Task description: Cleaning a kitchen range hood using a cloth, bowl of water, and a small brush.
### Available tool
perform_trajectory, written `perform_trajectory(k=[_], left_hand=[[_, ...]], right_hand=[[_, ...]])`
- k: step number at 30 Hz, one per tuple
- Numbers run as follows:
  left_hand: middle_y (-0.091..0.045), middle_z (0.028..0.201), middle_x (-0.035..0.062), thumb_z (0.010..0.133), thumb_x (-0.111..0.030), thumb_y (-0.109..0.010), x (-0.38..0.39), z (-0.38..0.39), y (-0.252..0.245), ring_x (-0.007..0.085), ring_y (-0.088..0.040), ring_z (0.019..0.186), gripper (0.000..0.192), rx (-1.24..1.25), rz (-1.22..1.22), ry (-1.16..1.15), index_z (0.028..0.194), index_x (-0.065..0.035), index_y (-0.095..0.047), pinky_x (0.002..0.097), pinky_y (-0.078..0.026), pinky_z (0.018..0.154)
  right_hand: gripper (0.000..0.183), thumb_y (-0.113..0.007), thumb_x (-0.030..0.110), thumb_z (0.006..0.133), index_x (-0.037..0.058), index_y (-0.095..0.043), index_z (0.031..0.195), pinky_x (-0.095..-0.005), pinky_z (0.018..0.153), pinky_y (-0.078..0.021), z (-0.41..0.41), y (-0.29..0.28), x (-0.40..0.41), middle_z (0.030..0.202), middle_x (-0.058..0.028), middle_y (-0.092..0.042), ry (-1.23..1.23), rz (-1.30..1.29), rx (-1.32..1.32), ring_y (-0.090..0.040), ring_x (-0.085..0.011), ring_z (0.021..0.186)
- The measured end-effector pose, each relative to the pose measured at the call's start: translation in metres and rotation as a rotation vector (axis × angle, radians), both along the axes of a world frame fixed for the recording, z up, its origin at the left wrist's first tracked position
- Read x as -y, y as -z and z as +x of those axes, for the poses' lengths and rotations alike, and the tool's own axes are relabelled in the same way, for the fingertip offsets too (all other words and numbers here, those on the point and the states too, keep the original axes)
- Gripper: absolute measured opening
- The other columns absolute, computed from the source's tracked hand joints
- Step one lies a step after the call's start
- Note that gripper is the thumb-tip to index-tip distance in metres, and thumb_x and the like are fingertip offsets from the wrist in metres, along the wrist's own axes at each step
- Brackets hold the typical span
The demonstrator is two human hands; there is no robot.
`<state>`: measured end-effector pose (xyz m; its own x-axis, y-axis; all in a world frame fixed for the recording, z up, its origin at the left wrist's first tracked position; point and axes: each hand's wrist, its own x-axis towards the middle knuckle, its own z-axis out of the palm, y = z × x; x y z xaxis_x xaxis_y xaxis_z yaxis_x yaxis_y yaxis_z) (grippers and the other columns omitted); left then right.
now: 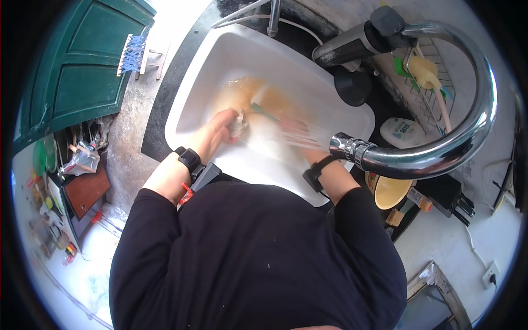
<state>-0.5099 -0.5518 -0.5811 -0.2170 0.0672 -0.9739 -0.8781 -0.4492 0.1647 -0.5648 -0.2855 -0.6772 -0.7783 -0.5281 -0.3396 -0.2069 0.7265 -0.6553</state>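
Over a white sink (202, 78), my left hand (222, 126) grips a small pale, wet object (238, 125) whose kind I cannot tell. To its right, my right hand (295, 128) is closed on the green handle (264, 111) of a brush-like tool, its head pointing towards the left hand. Water streams from the chrome faucet's spout (339, 144) across my right hand, which partly blurs its fingers. Brownish water (247, 93) spreads over the bottom of the sink beyond both hands.
The large curved faucet (486, 107) arches over the right side. A white bottle (402, 132), a yellow enamel bowl (390, 192) and a wire rack (443, 62) stand right of the sink. A green door (88, 62) is at the upper left.
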Motion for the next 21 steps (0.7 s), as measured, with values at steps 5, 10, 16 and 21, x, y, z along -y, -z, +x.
perform_trajectory(k=[5, 10, 16, 21], left_hand=[[-0.055, 0.075, 0.0033, 0.078, -0.024, -0.044, 0.025, 0.017, 0.009, 0.0165, -0.052, 0.066, 0.012, 0.048, 0.013, -0.095, 0.081, -0.0149, -0.051, 0.0337, -0.037, 0.06], [-0.055, 0.066, 0.0026, 0.079, -0.02, -0.042, 0.004, 0.008, 0.015, 0.0162, -0.053, 0.059, 0.012, -0.246, 0.142, -0.067, 0.078, -0.0138, -0.051, 0.0332, -0.04, 0.061], [-0.057, 0.073, 0.005, 0.08, -0.019, -0.04, 0.017, 0.001, 0.006, 0.0166, -0.056, 0.066, 0.013, -0.004, 0.068, -0.076, 0.082, -0.012, -0.051, 0.0361, -0.042, 0.062], [-0.057, 0.072, 0.0046, 0.08, -0.018, -0.04, 0.002, -0.009, -0.01, 0.0165, -0.056, 0.064, 0.013, -0.008, 0.005, -0.09, 0.08, -0.0115, -0.051, 0.0358, -0.042, 0.061]], right_hand=[[0.025, -0.043, 0.027, 0.083, 0.0049, -0.053, 0.09, -0.0395, 0.062, -0.0448, -0.008, -0.072, 0.026, 0.082, -0.0112, -0.058, 0.197, 0.295, 0.219, -0.057, -0.0321, 0.074], [0.022, -0.041, 0.022, 0.085, 0.0035, -0.051, 0.08, -0.0388, 0.061, -0.0443, 0.018, 0.04, -0.035, 0.084, -0.0168, -0.058, 0.029, -0.248, 0.115, -0.056, -0.0315, 0.074], [0.019, -0.044, 0.018, 0.083, 0.0018, -0.054, 0.084, -0.037, 0.061, -0.0459, -0.001, -0.011, -0.016, 0.083, -0.0154, -0.058, -0.035, 0.158, 0.09, -0.058, -0.0284, 0.072], [0.017, -0.043, 0.019, 0.084, 0.0063, -0.053, 0.08, -0.0372, 0.058, -0.043, -0.015, -0.002, 0.04, 0.069, -0.0078, -0.055, -0.164, 0.123, -0.303, -0.055, -0.0226, 0.065]])
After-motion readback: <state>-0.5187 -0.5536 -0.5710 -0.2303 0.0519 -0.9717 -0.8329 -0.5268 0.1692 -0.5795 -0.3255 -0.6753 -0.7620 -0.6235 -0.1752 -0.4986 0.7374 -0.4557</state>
